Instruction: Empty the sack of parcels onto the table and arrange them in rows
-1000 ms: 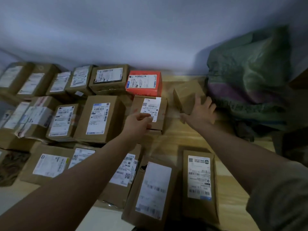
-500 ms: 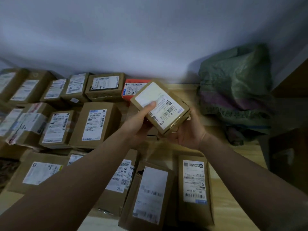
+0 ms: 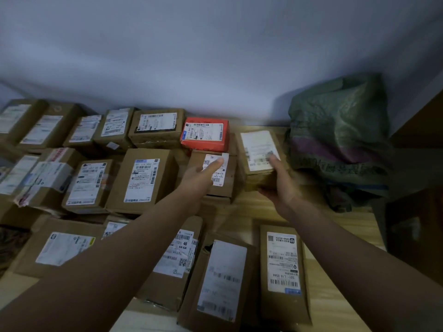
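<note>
Held parcel (image 3: 260, 159): a brown cardboard box with a white label on top; its long axis runs away from the person toward the wall, label face up and tipped slightly toward the camera, its print blurred.
Right hand (image 3: 279, 183): clamped on the near end of the held parcel, thumb on the label face, fingers under it; whether the box touches the tabletop cannot be told.
Left hand (image 3: 203, 174): open and flat, fingers together, over the small labelled parcel (image 3: 215, 174) just left of the held one; contact cannot be told.
Beyond the left hand: a red parcel (image 3: 205, 135), label up, against the wall, with a row of brown boxes (image 3: 115, 128) running on to its left.
Left of the left hand: a second row of brown boxes (image 3: 141, 180), labels up, long axes pointing toward the wall.
Near side, under the forearms: a third row, among it a long flat parcel (image 3: 282, 269) below the right wrist, its long axis pointing toward the wall and its label upside down to the wearer.
Sack (image 3: 340, 133): green woven, slumped against the wall just right of the held parcel and right hand.
Tabletop (image 3: 335, 307): pale wood, bare between the right forearm and the sack.
Room: dim, with a plain pale wall (image 3: 215, 56) behind the rows.
</note>
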Demonstrator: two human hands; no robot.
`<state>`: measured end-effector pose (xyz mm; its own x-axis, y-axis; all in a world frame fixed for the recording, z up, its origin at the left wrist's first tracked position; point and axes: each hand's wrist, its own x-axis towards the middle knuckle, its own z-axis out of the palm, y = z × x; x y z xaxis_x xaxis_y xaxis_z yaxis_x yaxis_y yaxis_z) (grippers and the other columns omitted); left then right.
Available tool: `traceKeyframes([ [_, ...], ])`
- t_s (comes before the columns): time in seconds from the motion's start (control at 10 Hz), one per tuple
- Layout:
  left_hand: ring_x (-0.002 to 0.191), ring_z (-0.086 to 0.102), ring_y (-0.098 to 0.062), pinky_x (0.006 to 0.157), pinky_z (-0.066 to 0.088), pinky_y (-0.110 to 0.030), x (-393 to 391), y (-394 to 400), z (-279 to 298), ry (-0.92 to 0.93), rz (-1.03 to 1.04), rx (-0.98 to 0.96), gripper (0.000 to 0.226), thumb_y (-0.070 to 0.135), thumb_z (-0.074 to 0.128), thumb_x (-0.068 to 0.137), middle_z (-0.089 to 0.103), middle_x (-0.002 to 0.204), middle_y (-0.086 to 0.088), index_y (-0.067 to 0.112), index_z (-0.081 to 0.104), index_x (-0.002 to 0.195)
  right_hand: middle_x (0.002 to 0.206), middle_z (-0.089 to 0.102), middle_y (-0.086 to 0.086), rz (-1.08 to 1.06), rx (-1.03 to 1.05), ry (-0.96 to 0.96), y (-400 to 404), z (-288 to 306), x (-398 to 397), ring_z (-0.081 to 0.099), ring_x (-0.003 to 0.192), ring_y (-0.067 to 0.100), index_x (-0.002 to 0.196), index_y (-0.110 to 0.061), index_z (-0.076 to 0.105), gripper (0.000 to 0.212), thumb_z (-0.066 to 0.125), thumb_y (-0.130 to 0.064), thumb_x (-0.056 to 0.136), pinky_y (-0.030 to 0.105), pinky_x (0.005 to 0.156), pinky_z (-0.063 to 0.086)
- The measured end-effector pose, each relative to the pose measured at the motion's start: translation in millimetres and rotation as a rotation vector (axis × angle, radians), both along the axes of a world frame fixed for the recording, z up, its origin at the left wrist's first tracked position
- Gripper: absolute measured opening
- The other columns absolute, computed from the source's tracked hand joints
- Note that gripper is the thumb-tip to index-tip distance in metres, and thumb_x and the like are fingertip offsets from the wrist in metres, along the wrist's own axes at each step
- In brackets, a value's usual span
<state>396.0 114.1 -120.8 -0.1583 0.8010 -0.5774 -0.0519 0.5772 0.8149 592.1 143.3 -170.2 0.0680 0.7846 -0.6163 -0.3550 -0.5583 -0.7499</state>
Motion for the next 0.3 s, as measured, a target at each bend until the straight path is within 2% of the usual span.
traceKeyframes([
  [0.1,0.107,0.063,-0.019,0.096,0.05,-0.037,-15.0,0.7,-12.1,0.05,0.033,-0.029,0.051,0.051,0.065,0.088,0.068,0.113,0.0,0.017,0.06,0.127,0.115,0.071,0.004,-0.074,-0.061,-0.061,18.7,-14.2,3.9,0.069,0.1,0.023,0.126,-0.023,0.059,0.07,0.079,-0.058,0.07,0.033,0.062,0.06],
  [0.2,0.106,0.063,-0.022,0.099,0.051,-0.041,-22.3,-3.8,-13.7,0.07,0.104,-0.039,0.035,0.039,0.064,0.093,0.067,0.103,0.001,0.015,0.061,0.119,0.125,0.064,0.003,-0.055,-0.071,-0.08,43.1,-18.7,-1.5,0.064,0.107,0.025,0.134,-0.024,0.052,0.076,0.075,-0.062,0.073,0.042,0.079,0.061],
  [0.3,0.103,0.064,-0.021,0.097,0.052,-0.04,-26.5,-2.9,-17.2,0.077,0.171,-0.036,0.025,0.035,0.064,0.093,0.067,0.1,-0.001,0.016,0.063,0.11,0.138,0.051,0.006,-0.027,-0.204,-0.354,65.1,-33.3,-6.7,0.057,0.112,0.032,0.146,-0.025,0.038,0.096,0.064,-0.076,0.07,0.048,0.086,0.056],
])
